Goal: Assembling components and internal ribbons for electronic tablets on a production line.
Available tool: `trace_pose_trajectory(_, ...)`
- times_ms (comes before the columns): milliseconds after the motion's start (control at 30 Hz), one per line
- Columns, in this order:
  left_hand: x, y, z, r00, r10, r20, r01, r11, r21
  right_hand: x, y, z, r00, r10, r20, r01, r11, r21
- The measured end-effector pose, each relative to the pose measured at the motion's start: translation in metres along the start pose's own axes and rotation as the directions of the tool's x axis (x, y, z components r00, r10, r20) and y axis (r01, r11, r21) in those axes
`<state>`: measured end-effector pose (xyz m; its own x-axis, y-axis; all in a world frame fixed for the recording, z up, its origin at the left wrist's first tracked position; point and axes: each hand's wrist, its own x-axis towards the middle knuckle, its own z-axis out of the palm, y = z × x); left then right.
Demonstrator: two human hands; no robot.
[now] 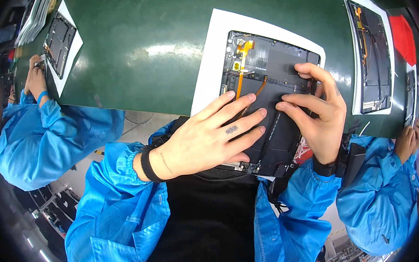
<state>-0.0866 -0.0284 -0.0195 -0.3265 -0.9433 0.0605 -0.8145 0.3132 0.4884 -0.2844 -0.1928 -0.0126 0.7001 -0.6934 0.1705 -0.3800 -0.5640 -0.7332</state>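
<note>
A black tablet housing point(259, 56) lies open on a white sheet point(216, 48) in front of me, its inside facing up. An orange ribbon cable point(241, 74) runs down its left part, and a shorter orange ribbon point(261, 87) curves nearby. My left hand point(209, 136) rests palm down over the housing's lower left, fingers spread, hiding what is under them. Over the right half, my right hand point(321, 113) has thumb and a finger pinched together near a dark strip point(271, 136); whatever sits in the pinch is too small to tell. Another finger of that hand stretches toward the upper right.
On the green table point(143, 37), a second tablet housing point(372, 60) lies at the right on paper beside a red sheet point(402, 38). Another housing point(58, 45) sits at the left, next to stacked panels point(39, 9). Co-workers in blue sleeves point(61, 144) work on both sides.
</note>
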Motion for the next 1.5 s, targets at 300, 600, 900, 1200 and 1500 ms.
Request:
trace_pose_trajectory(300, -0.001, -0.002, -0.003, 1.000, 0.012, 0.006, -0.012, 1.000, 0.001, 0.020, -0.002, 0.000, 0.993, -0.102, 0.059, 0.103, 0.994, -0.019)
trace_pose_trajectory(600, -0.007, -0.002, -0.001, 0.995, 0.096, 0.015, -0.096, 0.995, 0.038, 0.023, 0.011, 0.009, 0.997, -0.082, 0.003, 0.081, 0.996, 0.020)
trace_pose_trajectory(900, -0.005, 0.000, -0.001, 0.993, 0.094, 0.069, -0.099, 0.993, 0.067, 0.021, 0.016, 0.015, 0.994, -0.095, -0.045, 0.094, 0.995, -0.031)
trace_pose_trajectory(1200, -0.005, 0.002, 0.000, 0.993, 0.083, 0.084, -0.087, 0.995, 0.057, 0.020, 0.015, 0.016, 0.994, -0.093, -0.052, 0.091, 0.995, -0.036)
trace_pose_trajectory(1500, -0.006, 0.002, 0.000, 0.992, 0.084, 0.096, -0.090, 0.995, 0.052, 0.017, 0.012, 0.013, 0.998, -0.064, -0.016, 0.063, 0.997, -0.051)
